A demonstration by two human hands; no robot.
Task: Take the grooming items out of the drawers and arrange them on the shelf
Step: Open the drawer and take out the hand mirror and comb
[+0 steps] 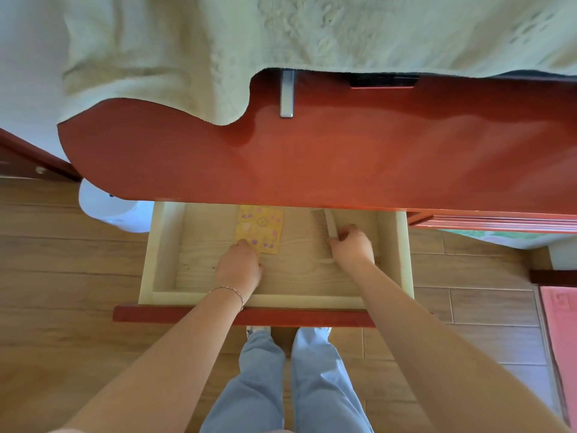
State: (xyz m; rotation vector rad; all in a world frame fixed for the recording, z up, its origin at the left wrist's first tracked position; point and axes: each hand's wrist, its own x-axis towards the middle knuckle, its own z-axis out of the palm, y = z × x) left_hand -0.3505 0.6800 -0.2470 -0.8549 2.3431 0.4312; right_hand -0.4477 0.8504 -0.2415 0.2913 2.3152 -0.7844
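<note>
head view, from left to right: the left hand (239, 267) reaches into the open drawer (162, 245), fingertips on the near edge of the yellow flowered cloth (259, 228); whether it pinches it or only touches, i cannot tell. the right hand (352, 246) curls round the comb (324, 234), which lies toward the drawer's right side. the step looks like pickup; next both items likely need lifting clear of the drawer wall and up to the red shelf (312, 157)

wood-plank floor (46, 245), pale green cloth (187, 42)
</note>
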